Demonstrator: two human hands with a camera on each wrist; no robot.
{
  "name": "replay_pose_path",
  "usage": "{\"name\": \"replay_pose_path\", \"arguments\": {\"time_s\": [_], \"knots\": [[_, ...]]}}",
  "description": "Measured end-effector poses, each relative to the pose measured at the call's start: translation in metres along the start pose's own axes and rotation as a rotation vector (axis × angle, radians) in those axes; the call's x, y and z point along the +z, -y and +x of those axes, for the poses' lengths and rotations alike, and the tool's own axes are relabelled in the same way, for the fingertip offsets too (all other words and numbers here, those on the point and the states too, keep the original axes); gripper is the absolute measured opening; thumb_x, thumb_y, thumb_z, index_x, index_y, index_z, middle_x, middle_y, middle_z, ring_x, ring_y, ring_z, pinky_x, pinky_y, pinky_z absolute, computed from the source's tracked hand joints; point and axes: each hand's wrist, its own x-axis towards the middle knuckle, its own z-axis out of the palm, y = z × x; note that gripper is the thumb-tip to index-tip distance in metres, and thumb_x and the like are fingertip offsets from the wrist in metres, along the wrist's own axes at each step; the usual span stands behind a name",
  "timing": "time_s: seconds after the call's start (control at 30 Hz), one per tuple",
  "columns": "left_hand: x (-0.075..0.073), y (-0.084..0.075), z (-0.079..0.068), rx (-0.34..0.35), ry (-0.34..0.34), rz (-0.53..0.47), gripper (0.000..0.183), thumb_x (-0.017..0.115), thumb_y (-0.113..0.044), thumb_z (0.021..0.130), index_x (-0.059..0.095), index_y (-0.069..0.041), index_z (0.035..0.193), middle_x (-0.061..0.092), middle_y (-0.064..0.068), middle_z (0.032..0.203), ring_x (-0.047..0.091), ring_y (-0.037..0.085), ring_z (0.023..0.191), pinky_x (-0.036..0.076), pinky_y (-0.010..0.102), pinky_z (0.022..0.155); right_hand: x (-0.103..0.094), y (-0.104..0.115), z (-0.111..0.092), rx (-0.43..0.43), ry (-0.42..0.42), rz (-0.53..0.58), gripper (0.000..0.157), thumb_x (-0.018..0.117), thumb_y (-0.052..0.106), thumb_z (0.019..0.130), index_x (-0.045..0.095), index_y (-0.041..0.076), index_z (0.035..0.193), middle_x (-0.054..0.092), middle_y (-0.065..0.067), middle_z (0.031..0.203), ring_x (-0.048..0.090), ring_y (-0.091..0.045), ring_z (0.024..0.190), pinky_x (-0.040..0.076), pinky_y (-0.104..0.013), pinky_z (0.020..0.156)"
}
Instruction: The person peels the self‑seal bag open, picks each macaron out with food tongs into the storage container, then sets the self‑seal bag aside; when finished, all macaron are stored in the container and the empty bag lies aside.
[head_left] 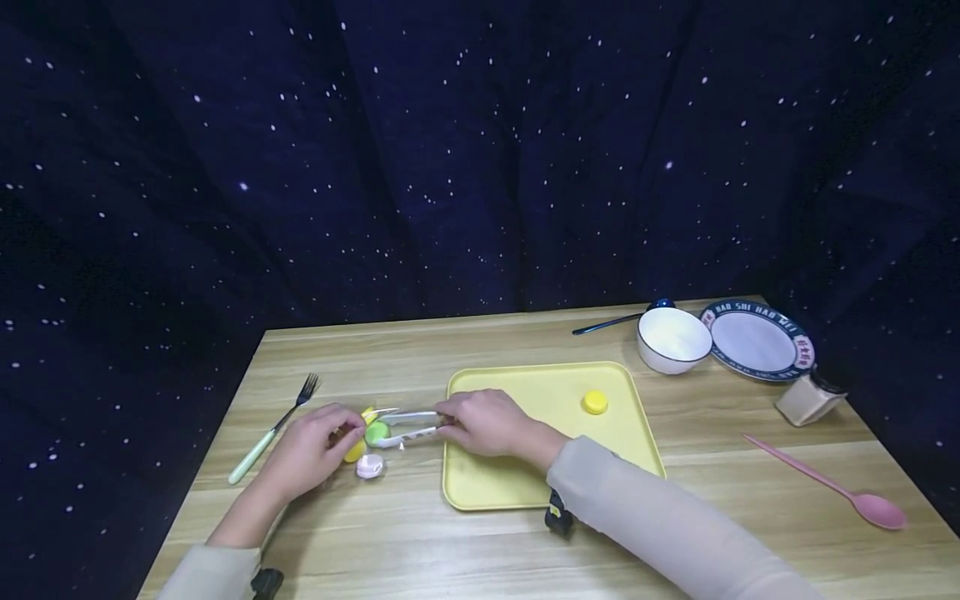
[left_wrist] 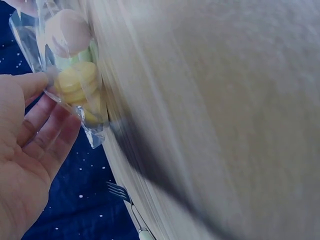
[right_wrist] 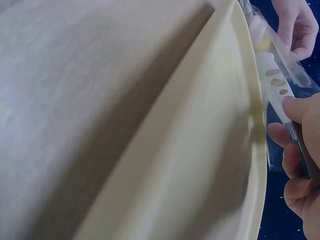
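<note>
My left hand [head_left: 309, 450] pinches the edge of a clear plastic bag [left_wrist: 94, 137] between thumb and fingers. Inside the bag are macarons: a green one [head_left: 377, 432], a pale pink one [head_left: 370, 466] and yellow ones [left_wrist: 77, 80]. My right hand [head_left: 486, 421] grips a pair of tongs [head_left: 416, 433] with white tips, spread on either side of the green macaron at the bag's mouth. Whether the tips touch it I cannot tell. Under the right forearm lies a yellow tray [head_left: 525, 383], with one yellow macaron [head_left: 595, 402] on its right part.
A fork [head_left: 273, 432] with a green handle lies left of the left hand. Beyond the tray, to the right, are a dark spoon [head_left: 607, 324], a white bowl [head_left: 672, 337], a plate [head_left: 753, 340] with a dark rim, a shaker jar [head_left: 810, 398] and a pink spoon [head_left: 832, 483].
</note>
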Motion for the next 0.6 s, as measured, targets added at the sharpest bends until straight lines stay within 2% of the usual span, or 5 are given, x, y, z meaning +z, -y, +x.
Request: {"name": "replay_pose_path", "arguments": {"time_s": [0.27, 0.6], "knots": [[0.0009, 0.0014, -0.0001, 0.005, 0.000, -0.023, 0.007, 0.070, -0.019, 0.088, 0.066, -0.024, 0.091, 0.062, -0.015, 0.093, 0.056, 0.002, 0.076, 0.052, 0.026, 0.066, 0.0061, 0.0067, 0.0088, 0.031, 0.049, 0.016, 0.031, 0.058, 0.042, 0.093, 0.065, 0.020, 0.114, 0.054, 0.015, 0.081, 0.049, -0.003, 0.065, 0.041, -0.022, 0.054], [-0.0001, 0.0006, 0.0006, -0.026, 0.019, -0.010, 0.007, 0.070, -0.022, 0.088, 0.066, -0.028, 0.090, 0.060, -0.018, 0.094, 0.055, 0.000, 0.077, 0.051, 0.024, 0.066, 0.0016, 0.0087, 0.0061, 0.041, 0.049, -0.007, 0.036, 0.056, 0.042, 0.094, 0.063, 0.021, 0.123, 0.052, 0.015, 0.080, 0.047, -0.004, 0.062, 0.040, -0.021, 0.052]]}}
